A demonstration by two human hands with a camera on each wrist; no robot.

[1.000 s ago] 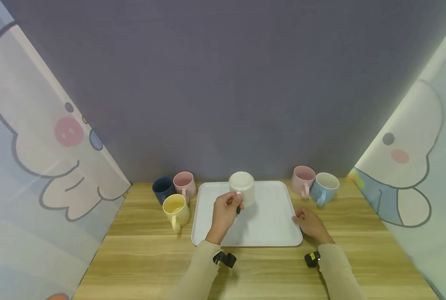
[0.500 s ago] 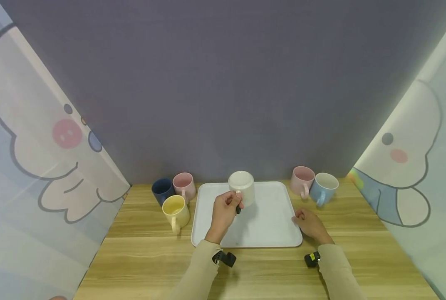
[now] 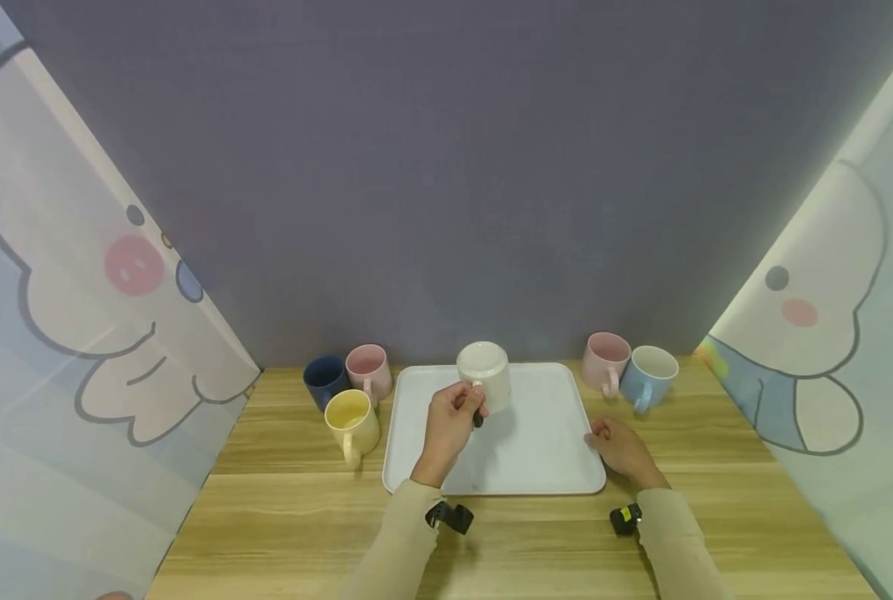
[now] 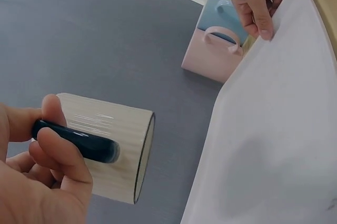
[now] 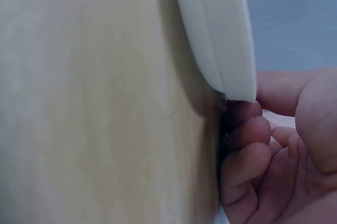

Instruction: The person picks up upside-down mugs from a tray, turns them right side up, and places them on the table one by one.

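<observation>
In the head view my left hand (image 3: 448, 423) holds a cream mug (image 3: 496, 385) upside down over the white tray (image 3: 540, 450). Thumb and fingers pinch its dark handle (image 4: 87, 144), as the left wrist view shows. The mug's dark-edged rim faces the tray, with a gap and a shadow between them. My right hand (image 3: 623, 448) grips the tray's right edge, thumb on the rim (image 5: 231, 50) and the other fingers curled against the side and underneath.
Left of the tray stand a navy mug (image 3: 326, 380), a pink mug (image 3: 367, 362) and a yellow mug (image 3: 352, 417). Behind my right hand, another pink mug (image 3: 606, 360) stands beside a light blue mug (image 3: 651, 372). A grey wall (image 3: 446, 208) rises behind the wooden table (image 3: 281, 517).
</observation>
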